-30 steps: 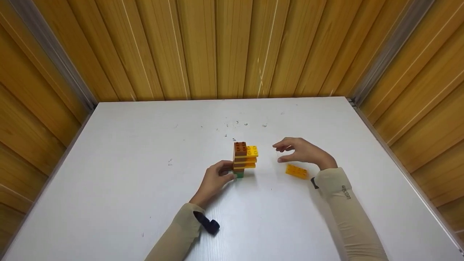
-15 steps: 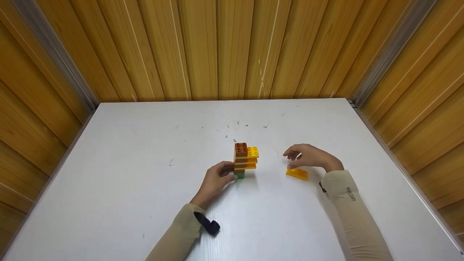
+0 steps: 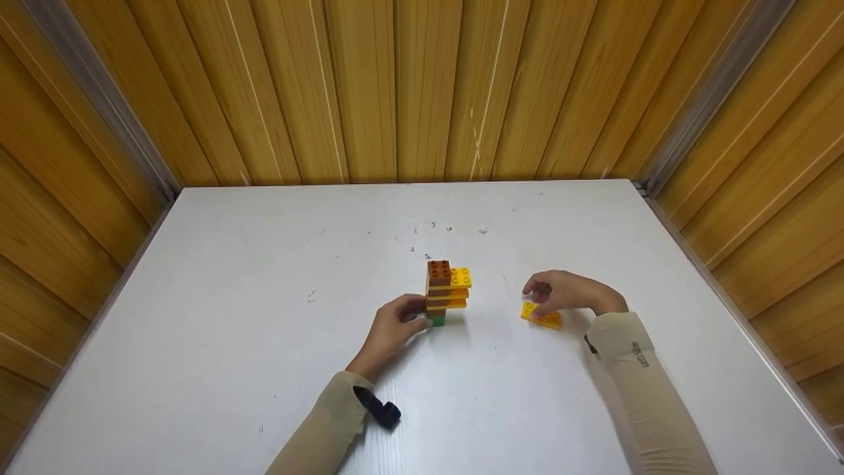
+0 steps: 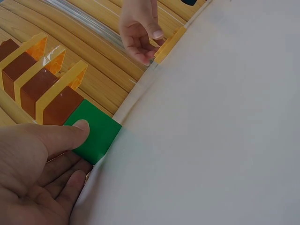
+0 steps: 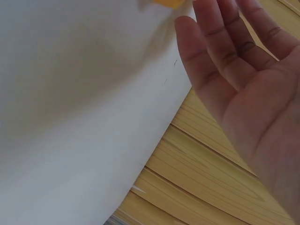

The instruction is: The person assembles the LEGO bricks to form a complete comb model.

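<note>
A tower of toy building bricks [image 3: 438, 274] stands upright on the white table, with a green brick [image 4: 96, 131] at its base. Brown bricks alternate with yellow plates that stick out to the right. My left hand [image 3: 394, 324] grips the tower low down, the thumb lying on the green brick and the fingers behind it. To the right, a yellow brick [image 3: 551, 322] lies flat on the table. My right hand [image 3: 567, 291] is over it, thumb in front and fingers loosely bent at its far side; a firm pinch is not visible. In the right wrist view the yellow brick [image 5: 168, 2] barely shows.
The white table [image 3: 264, 251] has small dark marks near its middle. Wood-patterned walls [image 3: 422, 92] rise behind it and at both sides. A dark strap device [image 3: 379, 408] sits on the left wrist.
My right hand has moved right and down, from beside the tower to the yellow brick. The left hand keeps its grip at the tower's base.
</note>
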`<state>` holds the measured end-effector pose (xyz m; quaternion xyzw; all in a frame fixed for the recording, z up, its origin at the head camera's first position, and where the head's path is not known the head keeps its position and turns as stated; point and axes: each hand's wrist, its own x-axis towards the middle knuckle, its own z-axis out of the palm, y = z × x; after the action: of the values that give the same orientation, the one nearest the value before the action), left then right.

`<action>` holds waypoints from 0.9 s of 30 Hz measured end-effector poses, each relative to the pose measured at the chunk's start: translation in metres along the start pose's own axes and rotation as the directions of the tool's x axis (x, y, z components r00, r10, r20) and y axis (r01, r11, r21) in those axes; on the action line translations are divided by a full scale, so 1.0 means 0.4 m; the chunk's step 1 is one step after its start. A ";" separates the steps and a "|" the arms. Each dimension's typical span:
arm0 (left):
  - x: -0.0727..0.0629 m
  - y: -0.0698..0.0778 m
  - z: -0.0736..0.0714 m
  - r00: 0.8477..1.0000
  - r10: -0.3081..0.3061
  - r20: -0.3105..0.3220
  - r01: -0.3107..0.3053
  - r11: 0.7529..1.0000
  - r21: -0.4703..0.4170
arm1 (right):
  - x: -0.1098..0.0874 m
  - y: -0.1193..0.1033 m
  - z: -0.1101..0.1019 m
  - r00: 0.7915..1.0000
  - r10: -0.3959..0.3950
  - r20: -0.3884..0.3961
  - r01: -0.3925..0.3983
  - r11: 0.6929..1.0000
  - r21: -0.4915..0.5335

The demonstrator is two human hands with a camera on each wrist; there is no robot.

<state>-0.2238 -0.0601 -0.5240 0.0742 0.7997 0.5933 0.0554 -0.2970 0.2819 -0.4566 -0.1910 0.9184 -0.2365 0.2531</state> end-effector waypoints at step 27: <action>0.000 0.000 -0.001 1.000 -0.011 0.001 0.011 1.000 -0.008 | 0.014 -0.005 0.018 0.998 0.066 -0.014 -0.066 0.998 0.005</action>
<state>-0.2238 -0.0605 -0.5239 0.0698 0.7975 0.5963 0.0592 -0.2970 0.2753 -0.4633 -0.1582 0.9255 -0.2313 0.2548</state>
